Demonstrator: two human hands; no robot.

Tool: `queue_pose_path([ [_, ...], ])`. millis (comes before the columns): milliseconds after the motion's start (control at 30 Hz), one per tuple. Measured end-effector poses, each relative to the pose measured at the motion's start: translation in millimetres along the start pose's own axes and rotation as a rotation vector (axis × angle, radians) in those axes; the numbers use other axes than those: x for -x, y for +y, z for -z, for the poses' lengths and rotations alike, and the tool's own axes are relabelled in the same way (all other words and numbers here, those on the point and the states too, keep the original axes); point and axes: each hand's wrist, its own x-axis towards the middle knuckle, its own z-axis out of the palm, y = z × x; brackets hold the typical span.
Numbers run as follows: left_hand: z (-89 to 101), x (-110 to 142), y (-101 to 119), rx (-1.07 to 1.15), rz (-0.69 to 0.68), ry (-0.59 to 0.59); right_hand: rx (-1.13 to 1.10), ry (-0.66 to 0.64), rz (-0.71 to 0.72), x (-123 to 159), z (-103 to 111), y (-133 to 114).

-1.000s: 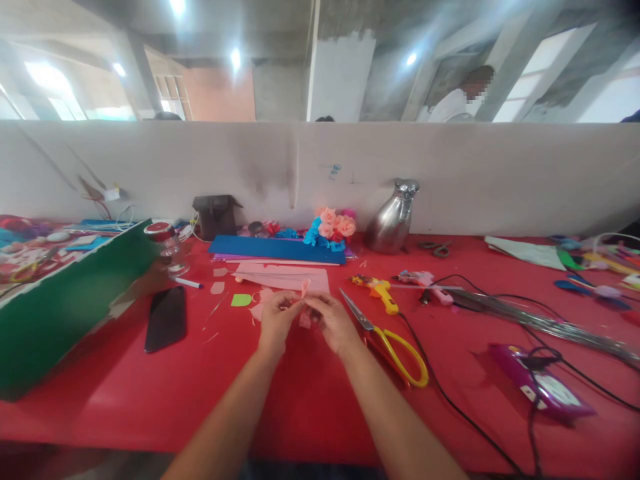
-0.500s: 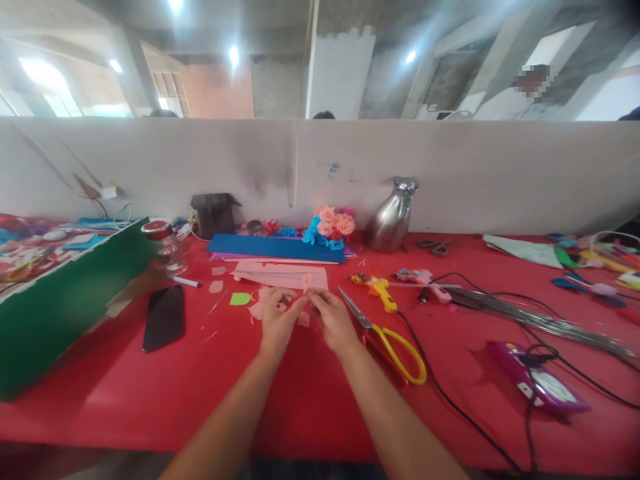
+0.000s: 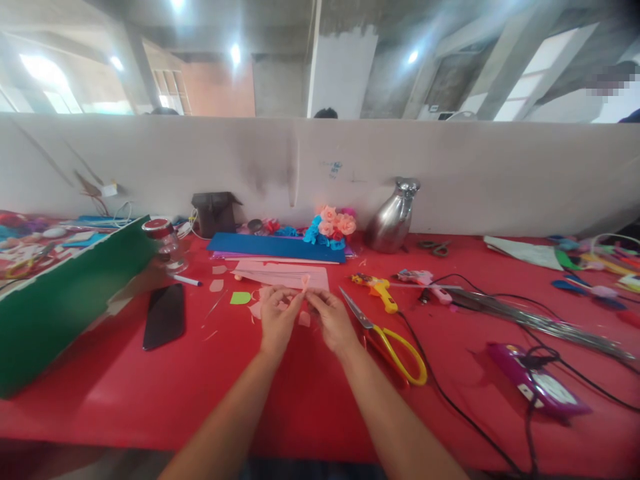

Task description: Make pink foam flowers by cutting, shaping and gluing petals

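Between the fingertips of both hands is a small pink paper petal [image 3: 305,281], standing upright and curled. My left hand [image 3: 280,313] pinches its lower end from the left, and my right hand [image 3: 327,317] pinches it from the right. Behind them lies a pink paper sheet [image 3: 280,272] with thin wires across it. Partly hidden by my left hand are several cut pink pieces [image 3: 256,310], with a bright green paper piece [image 3: 241,298] beside them. Large scissors [image 3: 400,353] with yellow handles lie right of my right hand.
A yellow glue gun [image 3: 383,293] and a pink one [image 3: 430,285] lie at the right with black cables and a purple power strip [image 3: 537,380]. Paper flowers [image 3: 335,227] and a steel jug [image 3: 395,217] stand behind. Leftward are a phone [image 3: 164,317], a jar [image 3: 167,247] and a green board [image 3: 75,313].
Both hands stay in nearly the same place, still pinching the petal, whose top has tilted slightly left. In the background a person has moved to the right.
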Motion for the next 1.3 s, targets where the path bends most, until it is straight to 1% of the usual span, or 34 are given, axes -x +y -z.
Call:
queue_pose_path([
  [133, 1.1, 0.1, -0.7, 0.032, 0.017, -0.004, 0.003, -0.012, 0.000, -0.1, 0.3, -0.1],
  [233, 1.1, 0.5, -0.1, 0.044, 0.001, -0.009, 0.000, -0.028, 0.010, -1.0, 1.1, 0.9],
  [500, 0.5, 0.7, 1.8, 0.027, 0.003, 0.003, 0.009, -0.013, 0.002, -0.3, 0.2, -0.4],
  [667, 0.9, 0.8, 2.5, 0.016, -0.015, 0.000, -0.004, -0.023, 0.005, -0.5, 0.1, -0.2],
  [800, 1.0, 0.1, 3.4, 0.028, -0.008, 0.015, 0.015, -0.032, 0.006, -1.2, 0.3, 0.6],
  [933, 1.9, -1.0, 2.2, 0.029, 0.007, 0.003, 0.011, -0.042, -0.004, 0.0, 0.2, 0.0],
  [1067, 1.9, -1.2, -0.8, 0.083, 0.034, -0.008, -0.013, -0.109, -0.031, 1.4, 0.1, -0.6],
  [1167, 1.5, -1.1, -1.9, 0.123, 0.043, -0.024, -0.036, -0.163, -0.024, 1.5, 0.8, -0.4],
  [1300, 1.8, -1.1, -1.0, 0.146, 0.052, -0.039, -0.024, -0.181, -0.004, 1.3, 2.2, -0.7],
])
